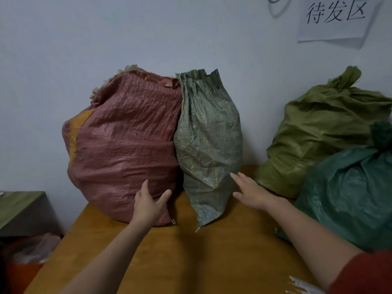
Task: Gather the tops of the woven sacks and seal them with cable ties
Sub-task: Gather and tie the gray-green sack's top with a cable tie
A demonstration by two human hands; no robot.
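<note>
A pale wall (84, 39) backs the corner, with one paper sign (333, 18) of handwritten characters stuck up at the top right. Pushed against the wall is a wooden table (191, 262), and on it I count four woven sacks.

The biggest is the red sack (127, 134), bulging, its frayed top open. The slim grey-green sack (207, 134) stands upright, pressed against the red sack's right side, its top drawn loosely together. Well apart on the right sit the olive sack (318, 134), its top bunched into a tuft, and the dark green sack (350, 198), also bunched at the top. The dark green one stands in front of the olive one and hides its lower right part.

There are two bare hands. The left hand (148, 205) lies flat on the lower front of the red sack, fingers straight and spread, gripping nothing. The right hand (251, 193) is likewise spread flat, its fingertips at the lower right edge of the grey-green sack; whether they touch it I cannot tell. That forearm crosses in front of the dark green sack and ends in a red sleeve (364, 274).

Left of the table stands a green-topped box (19, 209), with a clear plastic bag (31, 249) below it. Some white papers (303, 285) lie at the table's near right corner.
</note>
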